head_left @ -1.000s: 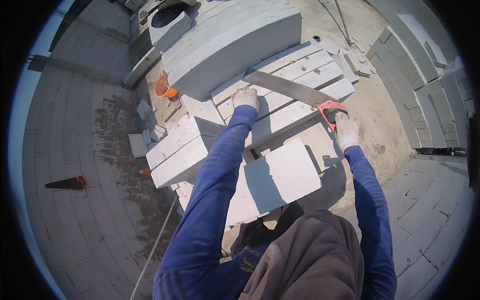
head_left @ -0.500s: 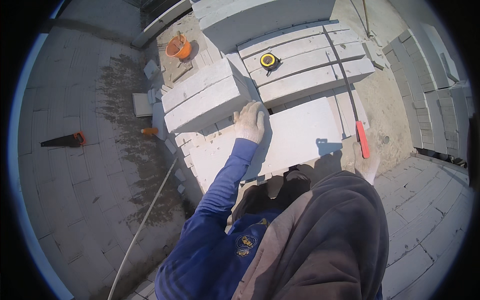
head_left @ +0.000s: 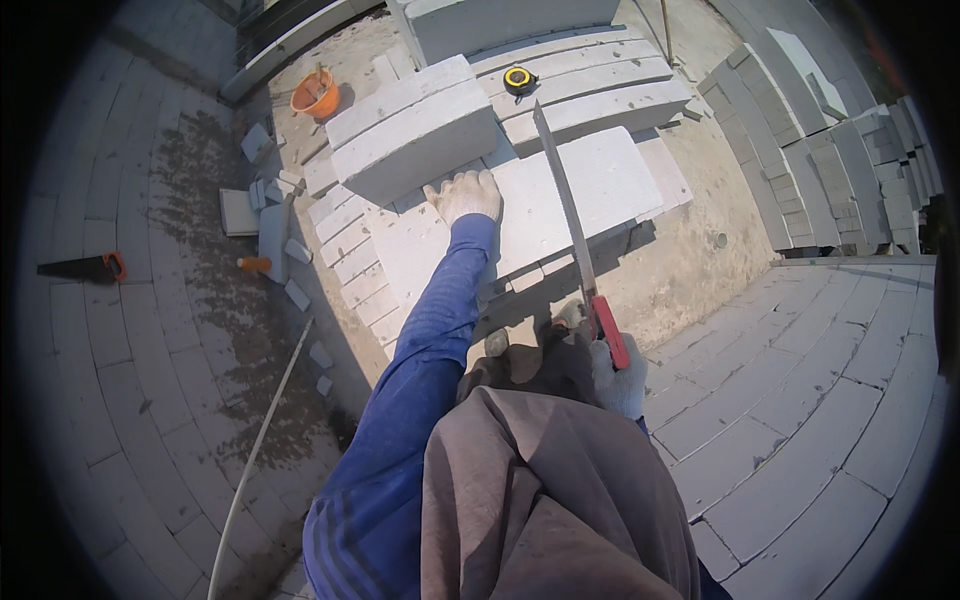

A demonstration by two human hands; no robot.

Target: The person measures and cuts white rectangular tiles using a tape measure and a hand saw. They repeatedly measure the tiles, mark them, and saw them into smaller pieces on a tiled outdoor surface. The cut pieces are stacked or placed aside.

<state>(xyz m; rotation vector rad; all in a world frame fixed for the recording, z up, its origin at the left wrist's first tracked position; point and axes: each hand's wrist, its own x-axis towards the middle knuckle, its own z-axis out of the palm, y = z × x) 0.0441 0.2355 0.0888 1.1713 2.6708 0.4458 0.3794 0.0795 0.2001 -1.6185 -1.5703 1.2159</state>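
My left hand [head_left: 463, 195], in a pale glove, lies with fingers apart on a flat white block [head_left: 550, 195], near a thicker pair of stacked blocks [head_left: 410, 130]. My right hand [head_left: 615, 380] grips the red handle of a hand saw [head_left: 565, 203]. Its long blade points away from me, crossing over the flat block toward its far side. A yellow and black tape measure [head_left: 519, 81] rests on the long blocks [head_left: 600, 110] behind.
An orange bucket [head_left: 315, 97] stands back left, and stacked blocks [head_left: 760, 120] line the right. A second saw [head_left: 80, 267] and a pale pole [head_left: 260, 440] are at left. Block offcuts [head_left: 271, 242] and an orange bottle [head_left: 255, 264] lie beside the pile.
The saw has swung from lying crosswise, high over the long blocks, to pointing forward over the flat block, lower and nearer my body. My left hand has shifted down onto the flat block.
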